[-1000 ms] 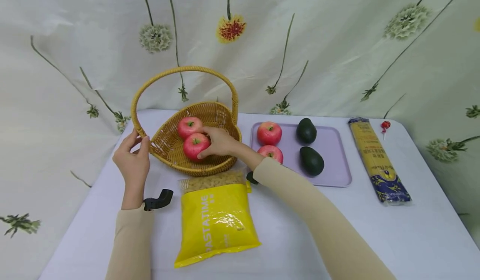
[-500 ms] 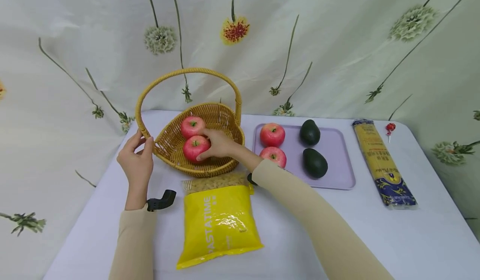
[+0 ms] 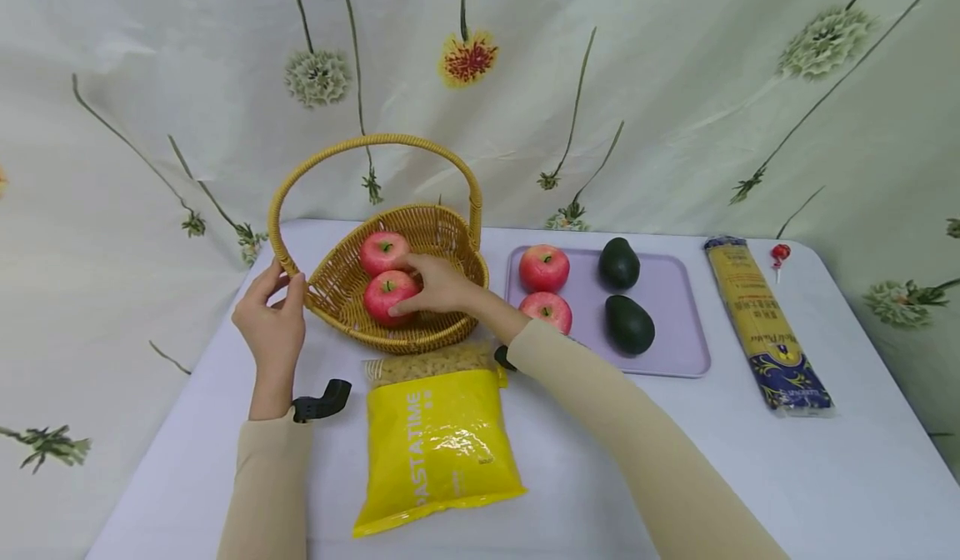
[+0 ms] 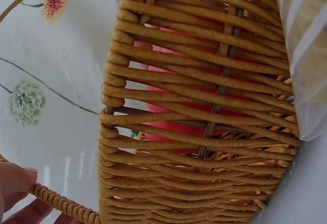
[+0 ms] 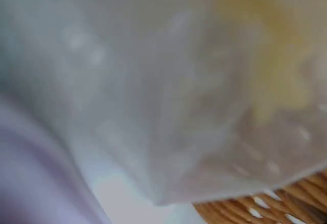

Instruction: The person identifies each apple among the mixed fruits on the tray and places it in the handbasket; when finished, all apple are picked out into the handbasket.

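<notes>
1. Left hand (image 3: 272, 327): thumb and fingers pinching the handle (image 3: 375, 139) at its left foot.
2. Right hand (image 3: 437, 287): forearm (image 3: 615, 406) slanting leftward, thumb and fingers gripping the nearer apple (image 3: 384, 295).
3. Wicker basket (image 3: 397, 346): near the worktop's (image 3: 570, 468) back-left corner, nearer apple inside.

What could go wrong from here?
Pulling back, the right beige sleeve might knock the round red apple it partly hides on the flat lilac tray. The left hand holds the golden woven basket by its handle; a tug could tip it. The right hand grips the nearer red apple inside; moving it might roll its neighbour.
</notes>
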A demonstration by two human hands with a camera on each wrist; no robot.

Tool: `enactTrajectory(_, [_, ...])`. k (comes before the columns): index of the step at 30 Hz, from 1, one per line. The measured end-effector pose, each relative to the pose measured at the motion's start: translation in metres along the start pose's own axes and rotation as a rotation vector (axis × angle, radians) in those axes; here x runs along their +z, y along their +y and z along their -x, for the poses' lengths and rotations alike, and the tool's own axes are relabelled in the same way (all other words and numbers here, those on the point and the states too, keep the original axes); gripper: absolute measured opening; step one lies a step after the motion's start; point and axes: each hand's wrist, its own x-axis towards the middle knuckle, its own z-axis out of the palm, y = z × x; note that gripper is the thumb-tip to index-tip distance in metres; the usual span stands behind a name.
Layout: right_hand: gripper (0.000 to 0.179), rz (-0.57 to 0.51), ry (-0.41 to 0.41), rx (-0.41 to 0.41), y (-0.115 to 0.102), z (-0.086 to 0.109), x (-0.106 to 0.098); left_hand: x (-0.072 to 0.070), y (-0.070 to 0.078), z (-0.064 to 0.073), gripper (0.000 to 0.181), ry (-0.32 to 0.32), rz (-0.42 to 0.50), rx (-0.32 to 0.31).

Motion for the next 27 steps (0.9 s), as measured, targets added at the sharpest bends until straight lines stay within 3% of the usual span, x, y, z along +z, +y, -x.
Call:
enactTrajectory(13, [0.078, -0.029, 0.023, 0.001, -0.005, 0.027, -0.018, 0.002, 0.001, 0.000, 0.036, 0.005, 0.013, -0.006])
enactTrajectory(27, [0.076, -0.165, 0.177, 0.030, -0.005, 0.078, -0.047, 0.003, 0.000, 0.000, 0.036, 0.007, 0.003, -0.001])
